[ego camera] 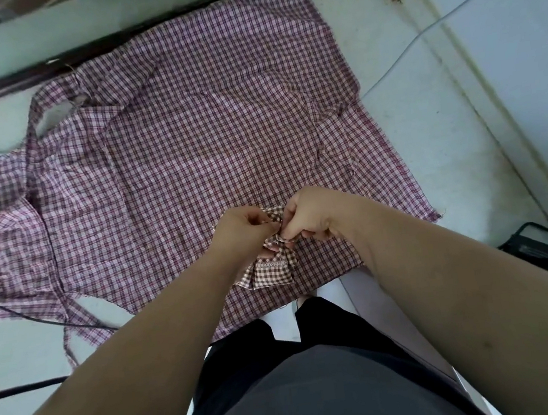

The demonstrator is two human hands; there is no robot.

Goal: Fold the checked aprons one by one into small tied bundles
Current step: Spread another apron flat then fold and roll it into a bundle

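Forearms (pixel 144 344) lower frame, reaching to centre; left hand (pixel 244 226) and right hand (pixel 311 214), fingers curled, pinching knot of small checked bundle (pixel 271 269), mid-frame. Beneath it, pink checked apron (pixel 204 129) spread flat, straps (pixel 78 314) at left.

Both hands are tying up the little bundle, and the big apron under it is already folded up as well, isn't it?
Not quite. The left hand and right hand do grip the bundle, but the big apron under it is not folded. It lies spread out flat, as the head view shows.
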